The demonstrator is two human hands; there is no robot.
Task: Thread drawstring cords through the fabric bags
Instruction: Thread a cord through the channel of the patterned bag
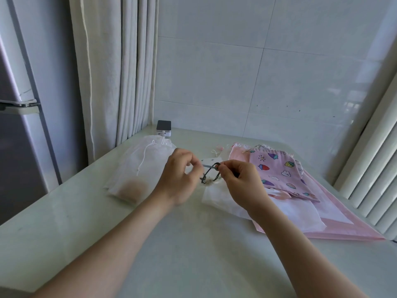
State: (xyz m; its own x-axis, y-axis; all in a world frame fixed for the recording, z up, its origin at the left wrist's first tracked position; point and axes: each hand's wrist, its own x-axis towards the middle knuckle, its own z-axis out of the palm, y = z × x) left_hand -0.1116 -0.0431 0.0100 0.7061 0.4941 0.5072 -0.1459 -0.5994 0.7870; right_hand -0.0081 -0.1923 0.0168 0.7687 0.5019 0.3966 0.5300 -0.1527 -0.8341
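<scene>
The near part of the table [193, 265] is bare except for the 2 forearms crossing it, so it gives open passage. On the left, a stack of white bags [139, 168] blocks the way; on the right, a spread of pink bags [300, 190] fills the surface out to the edge. Between these 2 piles runs a narrow lane, taken up by both hands. A small device [163, 128] sits in the far left corner beside the curtain [111, 72]

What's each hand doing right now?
Left hand: pinched shut, blurred; contents cannot be told.
Right hand: pinched shut on the dark cord.
</scene>
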